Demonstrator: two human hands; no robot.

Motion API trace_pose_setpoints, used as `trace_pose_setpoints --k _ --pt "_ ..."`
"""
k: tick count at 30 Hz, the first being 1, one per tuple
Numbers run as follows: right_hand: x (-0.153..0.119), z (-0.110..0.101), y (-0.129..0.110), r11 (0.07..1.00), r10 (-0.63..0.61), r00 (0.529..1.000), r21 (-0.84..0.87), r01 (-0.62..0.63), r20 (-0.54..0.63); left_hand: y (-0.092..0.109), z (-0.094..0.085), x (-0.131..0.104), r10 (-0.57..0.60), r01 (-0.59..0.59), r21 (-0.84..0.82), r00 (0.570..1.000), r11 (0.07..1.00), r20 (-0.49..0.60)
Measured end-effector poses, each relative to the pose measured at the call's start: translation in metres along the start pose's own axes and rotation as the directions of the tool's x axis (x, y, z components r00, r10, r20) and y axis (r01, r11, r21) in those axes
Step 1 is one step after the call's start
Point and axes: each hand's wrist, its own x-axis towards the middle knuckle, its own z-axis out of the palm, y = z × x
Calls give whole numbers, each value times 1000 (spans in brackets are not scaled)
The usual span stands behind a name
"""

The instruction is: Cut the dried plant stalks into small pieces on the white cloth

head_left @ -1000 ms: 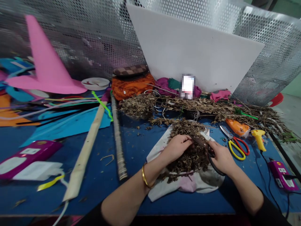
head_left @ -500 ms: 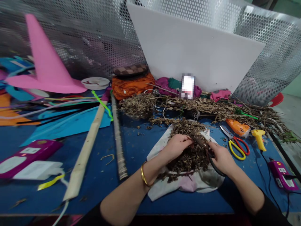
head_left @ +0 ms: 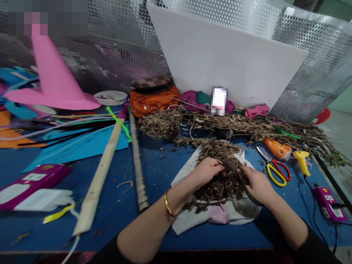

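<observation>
My right hand [head_left: 257,183] is wrapped round the black handles of dark-bladed scissors [head_left: 232,166], whose blades point up and left. Close to the blade tips, my left hand [head_left: 207,171] has thumb and fingers pinched together; what lies between them is hidden. Beneath both hands is a heap of brown dried plant pieces [head_left: 216,190], lying on a whitish cloth [head_left: 189,224] with pink patches. Along the heap's far side run long dried stalks [head_left: 242,125] in a loose bundle.
Red-and-yellow-handled scissors [head_left: 275,172], an orange packet [head_left: 277,148] and a yellow glue gun [head_left: 302,162] lie to the right. On the left are a pale wooden stick [head_left: 99,183], a wrapped rod [head_left: 139,167], a purple power strip [head_left: 53,174] and a pink pointed hat [head_left: 56,80].
Both hands stay almost in place over the heap, with the scissors' blades shifted only slightly. The whole view has moved a touch.
</observation>
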Motion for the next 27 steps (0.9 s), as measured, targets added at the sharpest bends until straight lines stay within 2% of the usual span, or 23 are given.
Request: trace_pose_setpoints --k 5,12,19,27 --pt "1 0 1 1000 8 1000 17 -8 12 2 -2 -2 -28 30 71 999 997 -31" --pt "1 -5 1 999 36 996 21 -35 -82 3 -2 -1 50 -52 -91 998 995 -29" --pt "0 -6 -4 1000 21 998 11 -20 -58 2 3 -2 22 -19 -91 999 996 30" --pt "0 -2 -2 996 20 1000 88 -19 -10 0 3 0 16 -13 -118 1000 993 22"
